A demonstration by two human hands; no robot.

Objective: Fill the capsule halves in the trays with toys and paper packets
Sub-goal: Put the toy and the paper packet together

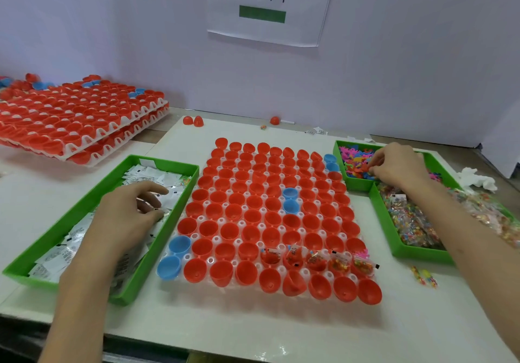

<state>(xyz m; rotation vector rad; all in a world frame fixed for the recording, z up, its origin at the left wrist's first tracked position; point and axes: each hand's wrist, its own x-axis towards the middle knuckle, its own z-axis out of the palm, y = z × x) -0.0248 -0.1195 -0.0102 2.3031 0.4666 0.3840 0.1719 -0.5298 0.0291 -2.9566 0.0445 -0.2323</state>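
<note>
Left hand [132, 210] hovers curled over the paper packets [157, 177] in the left green tray [70, 216]; whether it grips one, hard to tell. Right hand [396, 165] pinches a red toy [364, 168] in the far right bin [357, 185]. Between them sit the capsule halves [270, 216], five filled near right.

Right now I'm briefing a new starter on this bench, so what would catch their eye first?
A big grid of red cups fills the middle of the table, a few blue cups among them, filled ones only in a near row. The left hand is over paper packets in the left green tray; the right hand pinches bright toys in the right green tray.
</note>
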